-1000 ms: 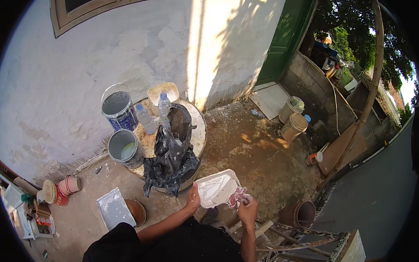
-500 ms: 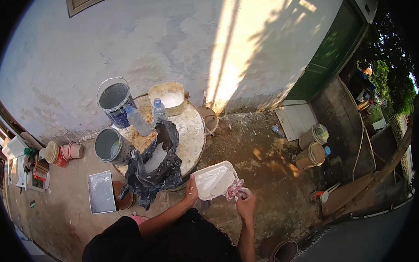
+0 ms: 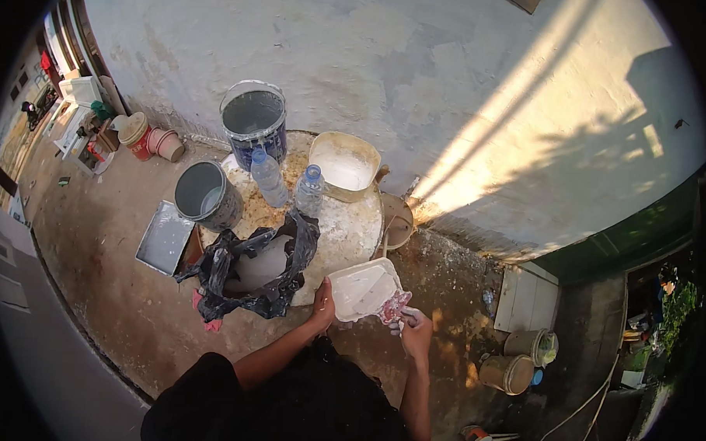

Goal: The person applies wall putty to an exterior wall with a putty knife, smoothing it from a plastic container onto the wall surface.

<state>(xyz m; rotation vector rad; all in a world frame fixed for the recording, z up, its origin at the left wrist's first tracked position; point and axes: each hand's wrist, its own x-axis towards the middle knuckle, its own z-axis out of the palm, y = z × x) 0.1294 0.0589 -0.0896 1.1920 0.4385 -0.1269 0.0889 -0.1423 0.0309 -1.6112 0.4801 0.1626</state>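
Observation:
My left hand [image 3: 323, 306] grips the near-left side of a shallow white plastic tray [image 3: 354, 289], its inside smeared with white residue. In my right hand [image 3: 415, 333] is a crumpled pink-and-white rag [image 3: 395, 307], pressed against the tray's right corner; the fingers are closed around it. Left of the tray, a black plastic bag [image 3: 299, 254] stands open with pale grey-white material inside. It rests at the near edge of a round, white-stained tabletop [image 3: 345, 228].
On the tabletop stand a dark blue bucket [image 3: 255, 135], a grey bucket [image 3: 227, 204], two clear bottles [image 3: 269, 180] and a cream tub [image 3: 343, 191]. A grey metal tray [image 3: 164, 237] lies to the left. Lidded buckets [image 3: 507, 374] stand at right. A wall [image 3: 358, 73] rises behind.
The view has turned to the right and tilted, so the table and wall sit differently in it. Both hands still hold the tray and rag, almost unmoved in the picture.

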